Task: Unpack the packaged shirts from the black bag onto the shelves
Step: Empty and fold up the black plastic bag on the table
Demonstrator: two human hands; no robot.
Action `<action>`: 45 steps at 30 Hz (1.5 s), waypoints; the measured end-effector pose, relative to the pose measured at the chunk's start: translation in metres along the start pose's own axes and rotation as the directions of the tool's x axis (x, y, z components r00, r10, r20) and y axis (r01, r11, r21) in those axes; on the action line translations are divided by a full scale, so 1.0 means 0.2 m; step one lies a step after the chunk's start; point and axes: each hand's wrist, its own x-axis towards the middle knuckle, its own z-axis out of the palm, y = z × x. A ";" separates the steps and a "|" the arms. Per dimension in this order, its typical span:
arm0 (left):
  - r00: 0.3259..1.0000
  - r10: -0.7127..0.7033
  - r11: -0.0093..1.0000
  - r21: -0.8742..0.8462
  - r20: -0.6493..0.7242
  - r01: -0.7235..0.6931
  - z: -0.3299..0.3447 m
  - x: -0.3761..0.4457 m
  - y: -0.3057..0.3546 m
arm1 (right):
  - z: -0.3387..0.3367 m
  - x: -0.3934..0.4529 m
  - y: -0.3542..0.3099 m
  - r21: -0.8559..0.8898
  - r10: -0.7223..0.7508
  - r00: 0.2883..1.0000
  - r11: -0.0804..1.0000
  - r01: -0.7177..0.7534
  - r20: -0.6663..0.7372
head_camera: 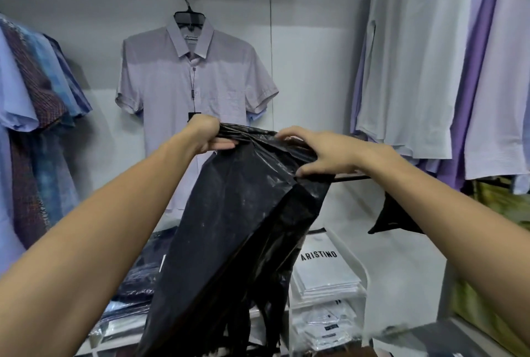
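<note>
A black plastic bag [238, 230] hangs limp in front of me, held up by its top edge. My left hand [206, 135] grips the top left of that edge. My right hand [318, 153] pinches the bunched top right, fingers curled round the plastic. Below the bag, packaged shirts lie stacked on the shelves: white packs [324, 270] marked ARISTINO at the lower right and dark blue packs [140, 279] at the lower left. What the bag holds is hidden.
A pale lilac short-sleeved shirt [195, 84] hangs on the back wall behind the bag. Patterned shirts [37, 104] hang on the left, white and purple shirts [447, 69] on a rail at the right. A clear acrylic divider [364, 279] borders the white packs.
</note>
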 end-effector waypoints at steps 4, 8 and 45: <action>0.995 -0.043 0.998 0.059 0.092 0.038 0.04 0.04 0.04 | -0.02 -0.01 0.04 0.097 0.103 0.984 0.991 -0.090 -0.142; 0.994 -0.030 0.987 0.158 0.109 0.013 0.10 0.02 0.06 | 0.01 -0.03 -0.08 0.550 0.304 0.948 0.778 -0.303 0.091; 0.978 0.203 0.942 -0.282 0.053 -0.181 -0.23 -0.08 0.17 | 0.04 0.01 0.02 0.940 0.236 0.970 0.342 -0.018 -0.067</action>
